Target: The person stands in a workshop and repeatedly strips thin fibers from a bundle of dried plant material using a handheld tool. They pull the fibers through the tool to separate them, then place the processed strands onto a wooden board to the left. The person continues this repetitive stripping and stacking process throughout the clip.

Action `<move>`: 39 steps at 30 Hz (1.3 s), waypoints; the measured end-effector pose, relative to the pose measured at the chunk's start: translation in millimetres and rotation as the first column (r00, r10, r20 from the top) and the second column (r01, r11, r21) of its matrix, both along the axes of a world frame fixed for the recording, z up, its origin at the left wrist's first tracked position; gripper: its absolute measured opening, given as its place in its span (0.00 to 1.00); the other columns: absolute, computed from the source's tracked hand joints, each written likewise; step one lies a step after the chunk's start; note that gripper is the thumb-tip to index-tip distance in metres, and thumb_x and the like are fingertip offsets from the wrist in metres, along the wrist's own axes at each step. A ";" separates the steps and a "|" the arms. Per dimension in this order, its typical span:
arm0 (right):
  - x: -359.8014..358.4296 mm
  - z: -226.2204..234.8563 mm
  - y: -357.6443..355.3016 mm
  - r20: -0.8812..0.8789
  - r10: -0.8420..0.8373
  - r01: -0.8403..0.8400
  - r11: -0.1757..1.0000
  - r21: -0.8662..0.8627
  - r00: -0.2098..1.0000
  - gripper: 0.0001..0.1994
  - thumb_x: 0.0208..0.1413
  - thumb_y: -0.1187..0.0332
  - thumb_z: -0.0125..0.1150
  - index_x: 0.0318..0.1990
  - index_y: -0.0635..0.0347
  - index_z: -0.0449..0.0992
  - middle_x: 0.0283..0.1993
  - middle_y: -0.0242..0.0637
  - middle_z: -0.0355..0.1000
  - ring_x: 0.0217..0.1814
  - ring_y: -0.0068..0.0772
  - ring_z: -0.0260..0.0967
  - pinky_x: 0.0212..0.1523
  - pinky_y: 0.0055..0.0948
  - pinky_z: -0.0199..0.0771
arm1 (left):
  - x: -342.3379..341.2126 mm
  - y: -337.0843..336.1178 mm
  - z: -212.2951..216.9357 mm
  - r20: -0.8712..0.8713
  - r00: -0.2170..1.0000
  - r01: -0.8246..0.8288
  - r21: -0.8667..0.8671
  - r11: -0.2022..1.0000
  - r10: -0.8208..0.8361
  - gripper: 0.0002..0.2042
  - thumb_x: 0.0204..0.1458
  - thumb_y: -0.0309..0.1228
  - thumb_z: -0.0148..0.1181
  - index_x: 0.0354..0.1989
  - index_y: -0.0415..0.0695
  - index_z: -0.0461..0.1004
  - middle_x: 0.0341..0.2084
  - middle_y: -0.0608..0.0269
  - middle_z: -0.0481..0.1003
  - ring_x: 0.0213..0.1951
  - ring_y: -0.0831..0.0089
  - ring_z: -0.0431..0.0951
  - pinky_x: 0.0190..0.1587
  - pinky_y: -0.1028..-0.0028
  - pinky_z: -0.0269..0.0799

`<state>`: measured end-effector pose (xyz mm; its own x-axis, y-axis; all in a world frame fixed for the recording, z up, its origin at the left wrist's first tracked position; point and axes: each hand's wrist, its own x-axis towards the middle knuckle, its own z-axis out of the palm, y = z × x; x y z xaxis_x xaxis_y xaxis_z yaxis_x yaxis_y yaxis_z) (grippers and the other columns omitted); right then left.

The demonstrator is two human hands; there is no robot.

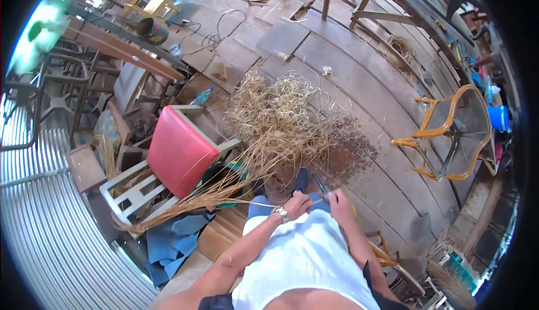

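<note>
My left hand (297, 204), with a watch at the wrist, is closed on a thin pale cane strip (258, 203) in front of my lap. The strip runs in from the left and on toward my right hand (340, 204). That hand is closed on what looks like a knife (320, 183), its narrow grey blade pointing away from me; the handle is hidden by my fingers. A long bundle of tan cane strips (193, 202) lies to the left, across a chair with a red seat (182, 152). Beyond my feet spreads a heap of curly shavings (281, 111).
An orange cane-framed chair (449, 133) stands at right, near a blue bucket (498, 118). Blue cloth (174, 245) and a green tub (229, 203) lie at left. A plastic bottle (202, 97) is on the plank floor (359, 77). Wooden benches (404, 7) stand farther off.
</note>
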<state>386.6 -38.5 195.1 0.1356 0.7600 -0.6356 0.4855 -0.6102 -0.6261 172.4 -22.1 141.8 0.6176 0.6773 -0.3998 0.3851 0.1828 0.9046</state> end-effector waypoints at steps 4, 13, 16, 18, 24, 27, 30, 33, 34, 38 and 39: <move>-4.9 9.7 20.9 0.171 0.192 -0.223 0.957 0.184 0.966 0.14 0.61 0.58 0.51 0.35 0.61 0.66 0.30 0.54 0.71 0.35 0.61 0.70 0.35 0.48 0.68 | 6.6 13.4 55.2 -0.039 0.995 -0.093 -0.103 0.990 0.090 0.11 0.60 0.34 0.46 0.32 0.40 0.70 0.21 0.57 0.76 0.27 0.58 0.77 0.33 0.63 0.70; -9.4 48.5 76.2 -0.034 0.260 -0.244 0.937 0.249 0.965 0.12 0.61 0.62 0.53 0.33 0.62 0.67 0.25 0.52 0.69 0.27 0.52 0.70 0.30 0.40 0.68 | 3.2 43.4 71.9 0.029 0.994 -0.108 -0.010 0.994 0.108 0.14 0.59 0.40 0.51 0.35 0.40 0.73 0.23 0.56 0.77 0.28 0.61 0.77 0.34 0.65 0.71; 19.5 38.1 75.8 0.000 0.280 -0.269 0.922 0.279 0.960 0.13 0.61 0.60 0.51 0.34 0.62 0.67 0.25 0.49 0.68 0.27 0.45 0.69 0.31 0.39 0.68 | -28.5 48.4 76.3 -0.139 0.989 0.056 -0.011 0.998 -0.057 0.16 0.60 0.40 0.50 0.39 0.39 0.75 0.27 0.57 0.78 0.30 0.65 0.77 0.38 0.66 0.72; 68.7 50.6 82.6 0.168 0.340 -0.373 0.897 0.237 0.925 0.13 0.61 0.59 0.51 0.35 0.61 0.68 0.27 0.49 0.68 0.30 0.47 0.68 0.33 0.39 0.67 | -73.3 40.8 61.1 -0.205 0.969 0.136 -0.037 0.990 -0.141 0.16 0.59 0.41 0.51 0.43 0.42 0.77 0.32 0.56 0.78 0.35 0.64 0.78 0.41 0.65 0.72; 330.4 30.5 69.1 0.714 0.140 -0.424 0.874 0.237 0.686 0.16 0.62 0.59 0.47 0.36 0.66 0.68 0.31 0.56 0.69 0.35 0.61 0.67 0.37 0.48 0.64 | -225.1 13.0 31.7 -0.540 0.832 0.136 -0.024 0.990 -0.127 0.12 0.57 0.38 0.51 0.36 0.44 0.77 0.26 0.53 0.77 0.33 0.59 0.78 0.38 0.63 0.72; 355.7 39.2 65.8 0.687 0.038 -0.252 0.944 0.214 0.726 0.16 0.62 0.59 0.48 0.37 0.67 0.68 0.32 0.58 0.69 0.36 0.60 0.67 0.38 0.46 0.66 | -237.1 8.6 16.1 -0.663 0.748 0.019 0.019 1.000 -0.002 0.14 0.57 0.40 0.50 0.33 0.43 0.77 0.29 0.49 0.77 0.35 0.51 0.77 0.40 0.59 0.71; 275.2 19.1 79.9 0.602 0.051 -0.235 0.944 0.231 0.797 0.16 0.62 0.58 0.47 0.38 0.64 0.69 0.34 0.55 0.70 0.38 0.56 0.69 0.39 0.44 0.67 | -160.4 28.9 10.4 -0.606 0.795 0.075 0.083 0.994 -0.009 0.15 0.58 0.43 0.51 0.37 0.43 0.76 0.32 0.47 0.77 0.38 0.49 0.77 0.41 0.59 0.72; 106.2 38.3 82.8 0.191 0.043 -0.108 0.932 0.346 0.981 0.14 0.63 0.58 0.48 0.38 0.63 0.68 0.32 0.49 0.70 0.33 0.49 0.68 0.37 0.41 0.68 | -47.5 46.5 23.0 -0.366 0.930 0.094 0.136 0.986 -0.038 0.14 0.57 0.41 0.52 0.41 0.44 0.75 0.33 0.48 0.78 0.36 0.50 0.77 0.39 0.59 0.72; 87.8 14.5 75.2 0.257 0.142 -0.236 0.890 0.389 0.956 0.13 0.63 0.59 0.48 0.37 0.61 0.68 0.31 0.43 0.70 0.32 0.37 0.69 0.33 0.36 0.68 | -11.8 51.4 38.7 -0.258 0.964 0.091 0.116 0.989 -0.059 0.14 0.57 0.41 0.51 0.41 0.44 0.76 0.34 0.48 0.78 0.37 0.49 0.77 0.41 0.59 0.72; -3.5 50.3 67.0 -0.053 0.254 -0.228 0.928 0.296 0.966 0.13 0.62 0.60 0.51 0.32 0.60 0.68 0.25 0.37 0.68 0.25 0.27 0.65 0.27 0.31 0.66 | 12.9 50.6 78.7 -0.111 0.994 0.036 0.153 0.988 -0.019 0.15 0.58 0.41 0.50 0.41 0.43 0.76 0.34 0.47 0.77 0.37 0.48 0.76 0.43 0.60 0.71; -6.6 53.1 64.9 -0.164 0.224 -0.186 0.957 0.221 0.961 0.13 0.62 0.60 0.52 0.31 0.60 0.67 0.23 0.34 0.68 0.23 0.25 0.64 0.25 0.29 0.65 | 3.1 50.4 79.6 -0.145 0.988 0.078 0.116 0.990 -0.060 0.15 0.58 0.41 0.50 0.42 0.43 0.76 0.34 0.47 0.77 0.38 0.48 0.77 0.43 0.60 0.71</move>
